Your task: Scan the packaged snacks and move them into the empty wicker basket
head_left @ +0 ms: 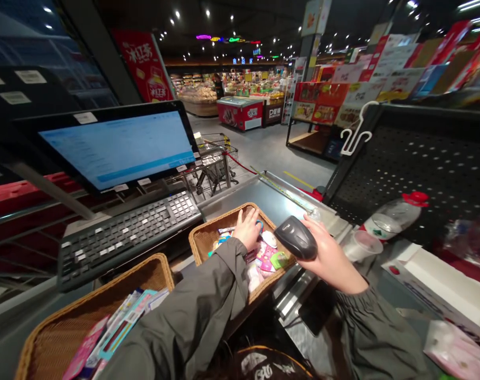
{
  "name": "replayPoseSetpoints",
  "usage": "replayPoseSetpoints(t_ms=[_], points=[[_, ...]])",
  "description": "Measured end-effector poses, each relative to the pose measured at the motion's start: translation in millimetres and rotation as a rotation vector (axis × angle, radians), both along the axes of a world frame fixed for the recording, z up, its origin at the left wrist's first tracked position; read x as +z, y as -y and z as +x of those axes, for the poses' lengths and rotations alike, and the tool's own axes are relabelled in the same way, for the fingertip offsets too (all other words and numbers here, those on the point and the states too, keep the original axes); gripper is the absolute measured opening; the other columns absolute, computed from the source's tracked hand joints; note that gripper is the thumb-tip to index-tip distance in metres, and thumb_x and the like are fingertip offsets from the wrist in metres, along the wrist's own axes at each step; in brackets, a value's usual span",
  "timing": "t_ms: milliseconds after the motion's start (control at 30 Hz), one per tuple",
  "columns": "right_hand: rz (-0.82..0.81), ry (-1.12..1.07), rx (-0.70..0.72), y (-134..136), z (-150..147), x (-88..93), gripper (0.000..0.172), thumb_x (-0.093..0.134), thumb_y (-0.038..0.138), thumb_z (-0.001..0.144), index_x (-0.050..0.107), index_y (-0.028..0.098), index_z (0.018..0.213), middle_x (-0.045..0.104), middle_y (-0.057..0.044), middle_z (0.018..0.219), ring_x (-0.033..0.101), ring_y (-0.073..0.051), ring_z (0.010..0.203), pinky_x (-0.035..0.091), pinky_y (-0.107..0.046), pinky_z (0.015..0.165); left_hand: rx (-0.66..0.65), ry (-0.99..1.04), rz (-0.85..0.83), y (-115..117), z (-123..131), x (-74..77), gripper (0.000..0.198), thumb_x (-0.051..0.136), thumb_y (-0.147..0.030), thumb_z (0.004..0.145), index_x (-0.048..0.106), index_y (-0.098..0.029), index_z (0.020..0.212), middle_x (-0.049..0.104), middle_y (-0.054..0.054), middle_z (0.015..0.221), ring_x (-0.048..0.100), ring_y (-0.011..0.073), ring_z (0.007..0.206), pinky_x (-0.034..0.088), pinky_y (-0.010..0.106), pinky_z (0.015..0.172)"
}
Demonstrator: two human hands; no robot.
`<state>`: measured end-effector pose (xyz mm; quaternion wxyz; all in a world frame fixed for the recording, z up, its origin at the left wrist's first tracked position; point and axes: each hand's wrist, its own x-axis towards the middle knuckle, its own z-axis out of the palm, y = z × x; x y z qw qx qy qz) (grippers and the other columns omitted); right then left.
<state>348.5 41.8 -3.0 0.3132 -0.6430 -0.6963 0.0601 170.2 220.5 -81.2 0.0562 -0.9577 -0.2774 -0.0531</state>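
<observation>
Brown weave, perhaps wicker or its plastic imitation, formed the near basket (208, 237) at 6 o'clock on the smooth metal desk (259, 192). Your left hand (247, 229) reached over it, back uppermost, fingers extended and slightly parted; the palm was hidden, so whether it gripped anything could not be told. Your right hand (322, 250) was wrapped around a black scanner (295, 238) at the basket's 3 o'clock, thumb side up, probably because that grip left its head free beyond your fingers. Small glossy packets (268, 258), pink, green and white, filled the basket, whose raised walls likely kept such slippery pieces together. At its 8 o'clock, a second basket (65, 327) held long, flat packages (124, 319), apparently laid lengthwise to suit their stiff shape. The ridged keyboard (137, 227) sat at 10 o'clock, presumably within your easy reach.
</observation>
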Motion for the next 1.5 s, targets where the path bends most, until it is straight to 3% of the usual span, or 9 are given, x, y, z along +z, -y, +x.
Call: replayPoseSetpoints(t_ms=[267, 533, 800, 933, 1067, 1267, 1367, 1500], points=[[-0.013, -0.026, 0.008, -8.4, 19.1, -0.5, 0.053, 0.066, 0.029, 0.077, 0.054, 0.019, 0.127, 0.054, -0.017, 0.139, 0.034, -0.038, 0.143, 0.023, -0.066, 0.116, -0.009, -0.003, 0.043, -31.0, 12.5, -16.8, 0.023, 0.071, -0.034, 0.077, 0.074, -0.017, 0.092, 0.047, 0.016, 0.149, 0.033, 0.0326, 0.143, 0.013, 0.067, 0.117], [-0.042, -0.046, 0.039, -19.9, 30.9, -4.9, 0.05, 0.066, 0.028, 0.075, 0.059, 0.02, 0.123, 0.054, -0.015, 0.139, 0.032, -0.038, 0.144, 0.02, -0.066, 0.117, 0.075, -0.001, -0.029, -50.9, -15.0, -3.9, 0.014, 0.067, -0.023, 0.076, 0.077, -0.019, 0.087, 0.056, 0.012, 0.141, 0.04, 0.0338, 0.139, 0.016, 0.068, 0.116], [-0.053, -0.043, 0.057, -28.5, 26.1, -4.6, 0.05, 0.065, 0.029, 0.076, 0.058, 0.021, 0.124, 0.054, -0.015, 0.14, 0.036, -0.039, 0.142, 0.023, -0.068, 0.114, 0.132, 0.07, -0.046, -48.6, -30.5, 2.0, 0.021, 0.061, -0.01, 0.072, 0.076, -0.019, 0.084, 0.061, 0.012, 0.135, 0.041, 0.0328, 0.139, 0.012, 0.067, 0.118], [-0.049, -0.046, 0.066, -30.7, 20.5, -4.3, 0.054, 0.067, 0.031, 0.076, 0.056, 0.022, 0.128, 0.054, -0.014, 0.14, 0.035, -0.038, 0.143, 0.023, -0.066, 0.116, 0.123, 0.168, 0.014, -43.7, -44.1, 23.6, 0.012, 0.064, -0.019, 0.079, 0.075, -0.022, 0.084, 0.053, 0.009, 0.145, 0.036, 0.0321, 0.142, 0.013, 0.068, 0.117], [0.013, -0.035, 0.096, -34.8, 9.6, 1.3, 0.054, 0.067, 0.034, 0.077, 0.056, 0.022, 0.128, 0.054, -0.014, 0.14, 0.035, -0.037, 0.142, 0.022, -0.064, 0.117, 0.134, 0.254, 0.113, -36.1, -72.6, 63.9, 0.014, 0.068, -0.029, 0.082, 0.074, -0.026, 0.095, 0.042, 0.009, 0.154, 0.03, 0.0337, 0.146, 0.015, 0.069, 0.114], [0.043, 0.0, 0.201, -47.0, -25.9, 20.8, 0.048, 0.065, 0.037, 0.079, 0.059, 0.02, 0.123, 0.055, -0.016, 0.138, 0.034, -0.039, 0.142, 0.023, -0.068, 0.114, 0.22, 0.383, 0.255, -8.9, -128.4, 120.4, 0.015, 0.066, -0.029, 0.086, 0.073, -0.028, 0.099, 0.037, 0.009, 0.157, 0.028, 0.0325, 0.147, 0.012, 0.068, 0.115], [0.071, 0.038, 0.285, -54.1, -47.7, 29.8, 0.05, 0.063, 0.034, 0.079, 0.057, 0.019, 0.126, 0.054, -0.017, 0.138, 0.033, -0.039, 0.143, 0.022, -0.069, 0.114, 0.272, 0.425, 0.299, 7.5, -156.5, 135.3, 0.014, 0.064, -0.03, 0.087, 0.073, -0.027, 0.098, 0.038, 0.01, 0.156, 0.029, 0.0319, 0.146, 0.013, 0.068, 0.115], [0.106, 0.085, 0.371, -61.6, -77.3, 39.2, 0.055, 0.064, 0.031, 0.079, 0.053, 0.021, 0.131, 0.051, -0.015, 0.142, 0.03, -0.038, 0.144, 0.022, -0.068, 0.114, 0.338, 0.453, 0.34, 25.7, -192.7, 144.6, 0.016, 0.062, -0.03, 0.088, 0.072, -0.026, 0.099, 0.038, 0.01, 0.156, 0.028, 0.031, 0.147, 0.012, 0.067, 0.115]])
